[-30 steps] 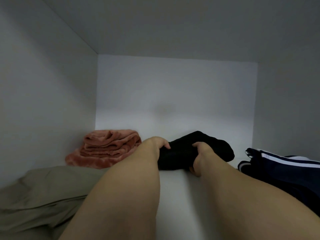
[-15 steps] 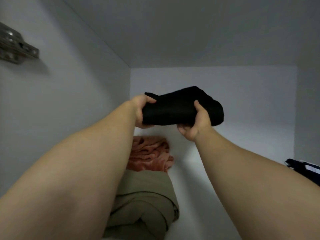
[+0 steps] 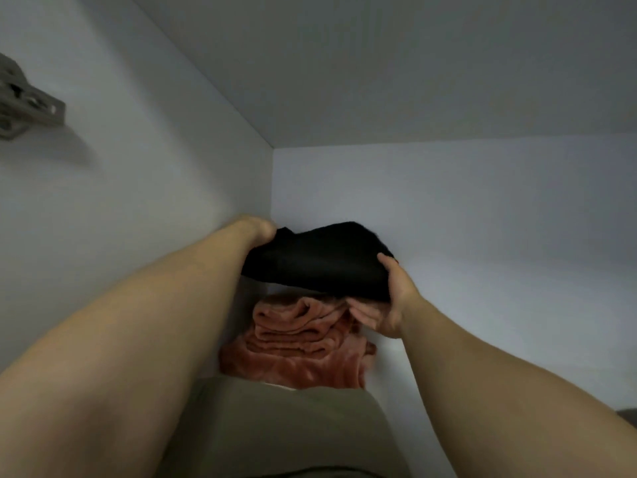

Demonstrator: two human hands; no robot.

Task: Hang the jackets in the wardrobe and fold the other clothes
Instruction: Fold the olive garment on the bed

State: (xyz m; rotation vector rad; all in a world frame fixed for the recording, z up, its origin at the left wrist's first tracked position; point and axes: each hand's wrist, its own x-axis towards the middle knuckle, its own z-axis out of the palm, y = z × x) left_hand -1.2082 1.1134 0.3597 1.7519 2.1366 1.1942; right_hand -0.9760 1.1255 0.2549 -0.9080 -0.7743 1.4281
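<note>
Just above the pink fleece (image 3: 300, 343), clear of it and not yet set down: black folded garment (image 3: 320, 260), carried between both hands. Left hand (image 3: 260, 229) grips the end over the pink fleece's left side, fingers mostly hidden behind the cloth. Right hand (image 3: 386, 305) clasps the other end, thumb on the near face, fingers curled underneath, close over the pink fleece's top fold.

Seems well along on the folding side. Pink fleece already folded into a layered pile at the back of the wardrobe shelf. Olive garment (image 3: 275, 426) lying just in front of the pink fleece, apparently folded too. Black one folded and about to join them. Probably left for this piece: lowering it onto the pink fleece and letting go. Cannot tell whether any jackets hang yet; no rail or hanger in sight.

Looks matte, soft and thick. Folded into a compact rounded pad, tilted down toward the right. No seam or print discernible in the dim light.
</note>
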